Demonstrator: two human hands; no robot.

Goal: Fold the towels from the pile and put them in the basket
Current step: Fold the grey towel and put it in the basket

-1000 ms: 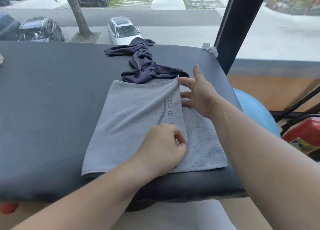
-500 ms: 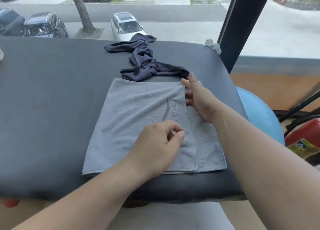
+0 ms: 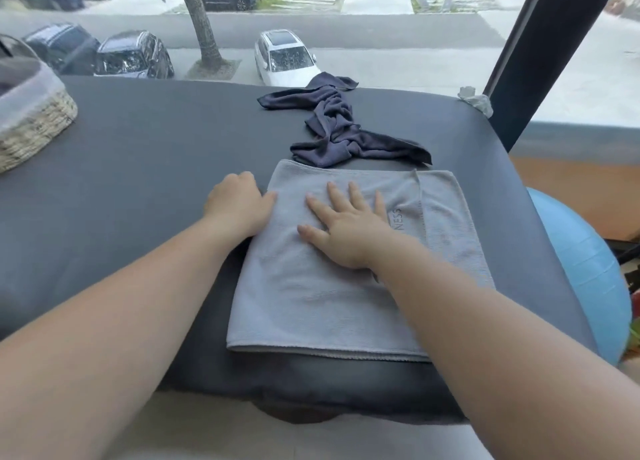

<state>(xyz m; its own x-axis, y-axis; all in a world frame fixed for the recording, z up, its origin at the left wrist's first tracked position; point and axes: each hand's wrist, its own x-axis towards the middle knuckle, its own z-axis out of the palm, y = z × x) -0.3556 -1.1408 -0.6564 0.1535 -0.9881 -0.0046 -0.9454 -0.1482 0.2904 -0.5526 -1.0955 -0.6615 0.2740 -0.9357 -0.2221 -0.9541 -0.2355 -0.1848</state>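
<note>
Centre frame, the grey towel now has its flap laid flat: one fold done. Right hand presses it, fingers spread; left hand has shifted to its left edge, fingers curled, grip unclear.

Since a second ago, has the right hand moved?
Yes. The right hand crossed leftward over the lettering printed on the grey towel, now lying flat left of it.

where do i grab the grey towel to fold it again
Likely its left edge near the far corner, beside the left hand, coming from the left: the grey towel lies flat, that edge is free, and the right hand presses its middle.
</note>
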